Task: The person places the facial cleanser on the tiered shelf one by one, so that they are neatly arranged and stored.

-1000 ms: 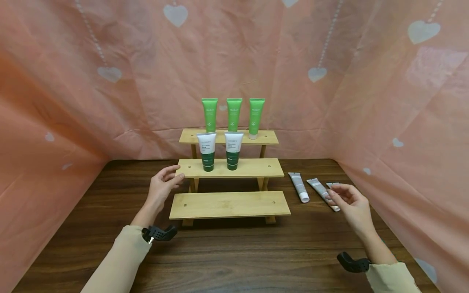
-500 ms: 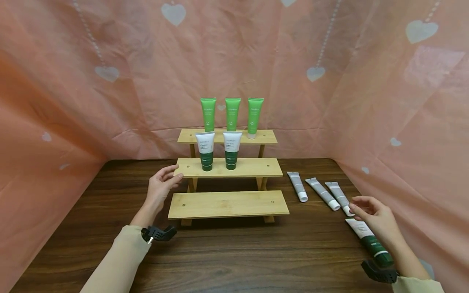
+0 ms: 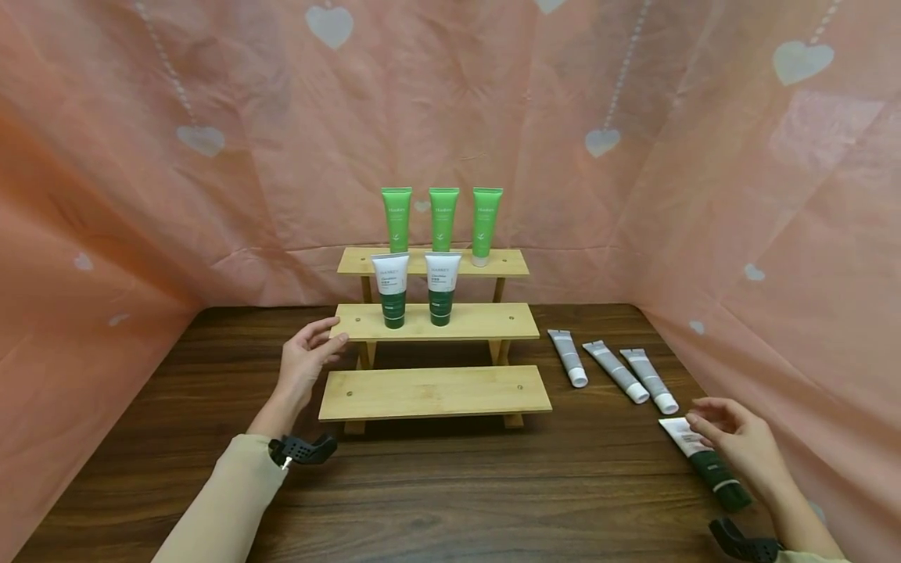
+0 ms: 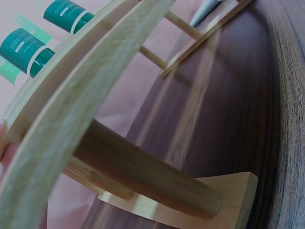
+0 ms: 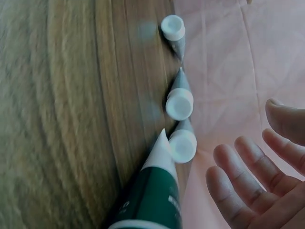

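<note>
Showing lettering, mostly too small to read.
Seemingly reading "HANKEY" high on both upright white-and-dark-green tubes (image 3: 392, 283); displaying a leaf sign below tiny lettering on the three bright green tubes (image 3: 442, 220); bearing illegible print on the grey tubes (image 3: 615, 372).

Counter (image 3: 450, 485): dark wood; carries a 3-tier stand (image 3: 435, 395), 3 grey tubes (image 3: 615, 372) lying right, 1 white-and-green tube (image 3: 708, 467) near right.
Top shelf (image 3: 417, 264): 3 upright green tubes (image 3: 443, 219).
Middle shelf (image 3: 482, 322): 2 upright white-topped tubes (image 3: 442, 285).
</note>
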Tool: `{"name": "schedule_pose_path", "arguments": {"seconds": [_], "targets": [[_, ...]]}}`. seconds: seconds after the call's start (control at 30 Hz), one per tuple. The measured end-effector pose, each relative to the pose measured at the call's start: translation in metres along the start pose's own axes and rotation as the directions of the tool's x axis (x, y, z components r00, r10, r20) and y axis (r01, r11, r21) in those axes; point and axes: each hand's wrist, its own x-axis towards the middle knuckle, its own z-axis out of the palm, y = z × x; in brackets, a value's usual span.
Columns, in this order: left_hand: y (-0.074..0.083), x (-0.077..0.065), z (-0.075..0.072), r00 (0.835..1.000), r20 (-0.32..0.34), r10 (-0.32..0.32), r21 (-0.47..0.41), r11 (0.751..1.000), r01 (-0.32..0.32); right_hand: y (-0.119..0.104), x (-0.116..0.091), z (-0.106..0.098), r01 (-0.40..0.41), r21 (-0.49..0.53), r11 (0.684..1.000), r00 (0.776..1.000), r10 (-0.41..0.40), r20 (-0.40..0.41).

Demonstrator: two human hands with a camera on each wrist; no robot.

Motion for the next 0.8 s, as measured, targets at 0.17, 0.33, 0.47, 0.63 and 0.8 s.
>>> {"name": "schedule_pose_path", "arguments": {"seconds": [0.17,0.33,0.47,0.63,0.8], "targets": [[-0.009,0.006,-0.002,1.0,-0.001,0.009,-0.013,1.0,-0.009,0.003,-0.004,-0.004,0.021,-0.085,0.996,0.999,-0.025,-0.044],[-0.023,0.014,-0.004,1.0,-0.01,0.017,-0.032,0.999,-0.018,0.007,-0.011,-0.01,0.036,-0.218,0.975,0.997,-0.05,-0.062],[-0.029,0.017,-0.005,0.999,-0.019,0.042,-0.029,0.999,-0.042,0.013,-0.015,-0.016,0.029,-0.314,0.949,0.998,-0.048,-0.051],[-0.034,0.018,-0.007,0.997,-0.026,0.075,-0.027,0.997,-0.076,0.021,-0.013,-0.02,0.01,-0.407,0.913,1.0,-0.004,0.015],[-0.031,0.019,-0.006,0.998,-0.022,0.056,-0.015,0.998,-0.057,0.027,-0.011,-0.021,-0.004,-0.468,0.884,0.996,0.046,0.078]]}}
